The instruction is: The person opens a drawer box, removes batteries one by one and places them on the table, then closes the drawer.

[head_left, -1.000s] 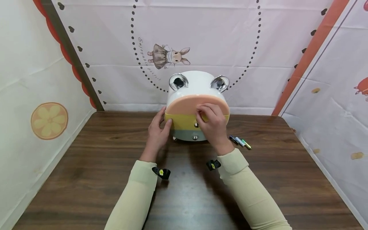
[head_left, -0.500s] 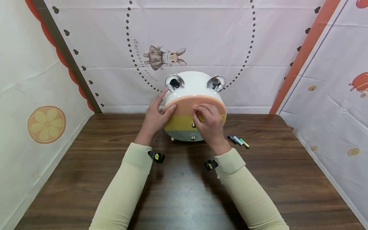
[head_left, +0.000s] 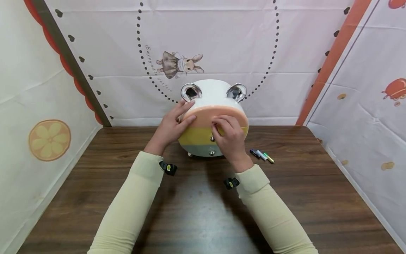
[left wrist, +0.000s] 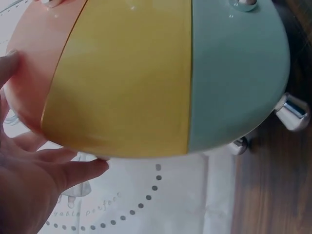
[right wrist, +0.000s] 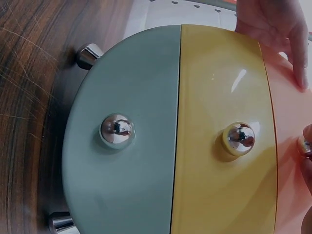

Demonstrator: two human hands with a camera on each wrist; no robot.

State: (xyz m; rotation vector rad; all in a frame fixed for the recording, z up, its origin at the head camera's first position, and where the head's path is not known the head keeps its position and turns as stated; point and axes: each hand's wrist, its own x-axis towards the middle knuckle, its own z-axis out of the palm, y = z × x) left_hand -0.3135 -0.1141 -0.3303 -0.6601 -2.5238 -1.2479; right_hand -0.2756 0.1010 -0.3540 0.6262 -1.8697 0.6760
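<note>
A small rounded drawer cabinet [head_left: 213,90] with a white body and two shiny, eye-like ears stands on the table. Its front has a pink drawer [head_left: 203,114] on top, a yellow one [head_left: 195,135] in the middle and a green one [head_left: 195,150] below. My right hand [head_left: 233,139] pinches the silver knob [right wrist: 305,146] of the pink drawer, which sits flush with the front. My left hand [head_left: 168,128] rests against the cabinet's upper left side, thumb on the pink front and fingers extended along the side, close under the left ear [head_left: 191,92].
Three small battery-like cylinders, one dark blue [head_left: 254,153], one pale [head_left: 261,155] and one green [head_left: 269,158], lie right of the cabinet on the brown wooden table [head_left: 196,204]. A white printed cloth [head_left: 228,42] hangs close behind the cabinet.
My left hand has moved up the cabinet's left side, its thumb shifting from the yellow drawer's edge to the pink front. The right hand stays at the pink drawer's knob.
</note>
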